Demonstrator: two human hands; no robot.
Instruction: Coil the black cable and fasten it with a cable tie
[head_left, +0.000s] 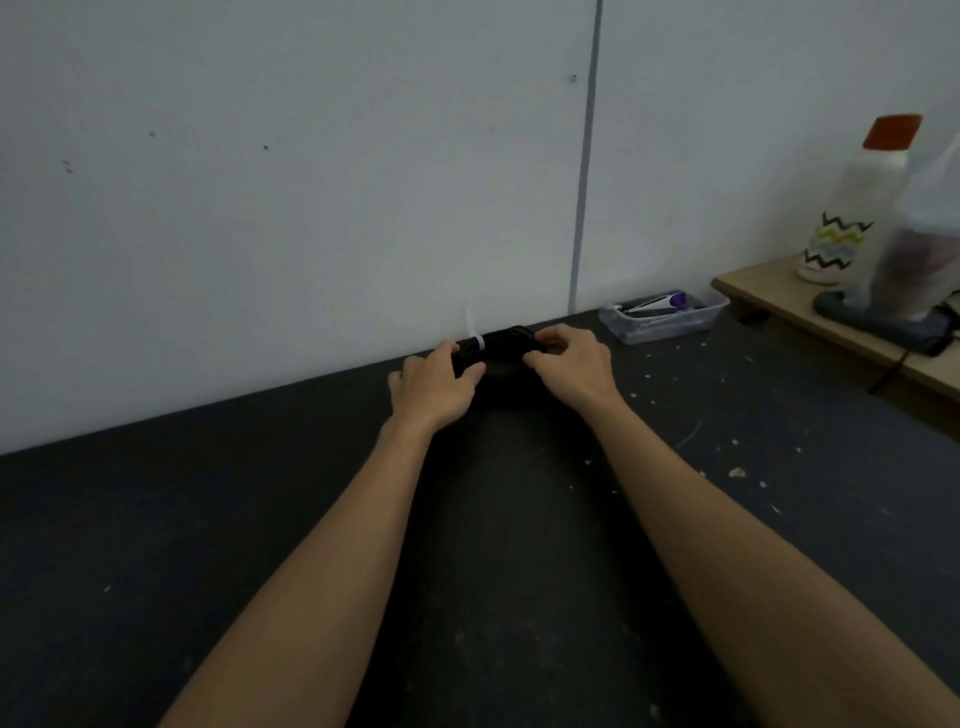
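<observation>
A coiled black cable (503, 347) rests on the dark table near the wall, held between both hands. A white cable tie (480, 343) is wrapped around the coil's left side, and its thin tail sticks up against the wall. My left hand (436, 387) grips the coil's left edge just beside the tie. My right hand (569, 358) pinches the coil's right edge with its fingertips. Part of the coil is hidden behind both hands.
A clear plastic tray (662, 317) with small items sits right of the cable by the wall. At the far right a wooden shelf (831, 325) carries a white bottle (852, 208) with an orange cap and a dark tool. The black tabletop (260, 519) is speckled with white crumbs.
</observation>
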